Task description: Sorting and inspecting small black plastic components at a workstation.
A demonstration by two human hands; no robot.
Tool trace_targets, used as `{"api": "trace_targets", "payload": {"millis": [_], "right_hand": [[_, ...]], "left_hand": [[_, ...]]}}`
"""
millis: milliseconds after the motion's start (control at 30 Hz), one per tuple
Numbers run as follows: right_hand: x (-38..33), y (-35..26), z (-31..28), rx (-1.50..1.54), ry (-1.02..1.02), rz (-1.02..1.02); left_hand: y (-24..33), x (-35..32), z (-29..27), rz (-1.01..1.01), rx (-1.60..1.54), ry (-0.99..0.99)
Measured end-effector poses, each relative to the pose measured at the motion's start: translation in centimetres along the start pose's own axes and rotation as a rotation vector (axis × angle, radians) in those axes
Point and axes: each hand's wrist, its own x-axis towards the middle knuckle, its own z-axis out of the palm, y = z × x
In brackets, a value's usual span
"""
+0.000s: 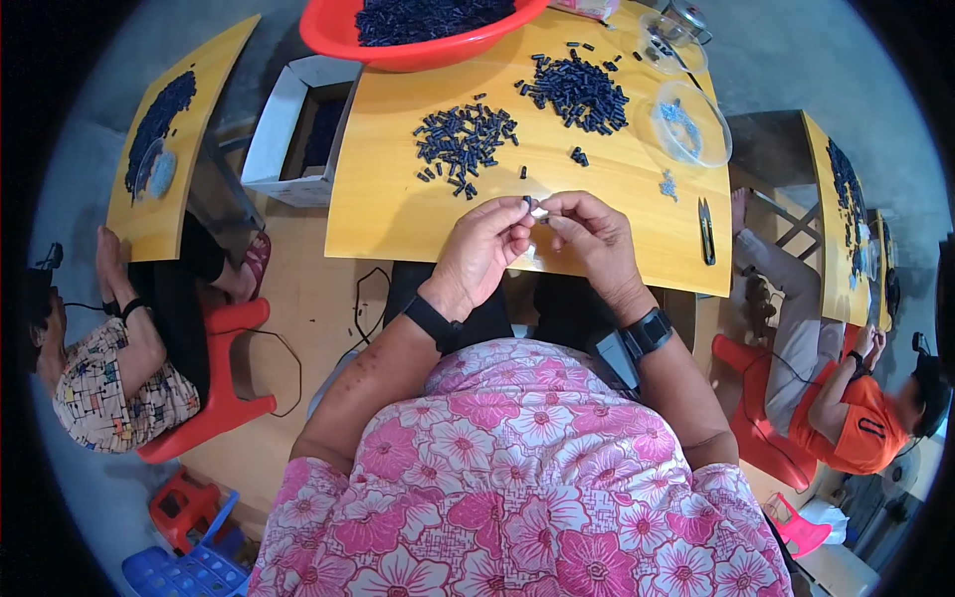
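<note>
My left hand is closed over the table's near edge, with a small black cylindrical piece pinched at the fingertips. My right hand meets it there, thumb and fingers pressed together; what they grip is too small to make out. Just beyond my hands lies a single black piece. Two heaps of similar pieces are farther out, a looser pile at left and a denser pile at right. Small thread snips with black handles rest right of my right hand.
A red basin full of black pieces stands at the far edge of the yellow table. A transparent round dish holds tiny pale parts, some spilled nearby. Left stands a white box. Two people sit at side tables.
</note>
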Motion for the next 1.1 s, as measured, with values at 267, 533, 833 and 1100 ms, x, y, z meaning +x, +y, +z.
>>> {"api": "trace_targets", "payload": {"millis": [267, 533, 833, 1100], "right_hand": [[0.0, -2.0, 1.5, -0.487, 0.11, -0.304], [0.2, -2.0, 1.8, -0.623, 0.151, -0.402], [0.8, -1.4, 1.0, -0.631, 0.12, -0.381], [1.4, -0.4, 0.8, -0.573, 0.12, -0.394]], "left_hand": [[0.0, 0.1, 1.7, -0.093, -0.135, 0.088], [-1.3, 0.5, 1.3, -0.066, -0.138, 0.027], [-0.4, 0.3, 1.6, 0.024, 0.18, 0.106], [-0.6, 0.4, 1.9, 0.063, 0.226, 0.166]]}}
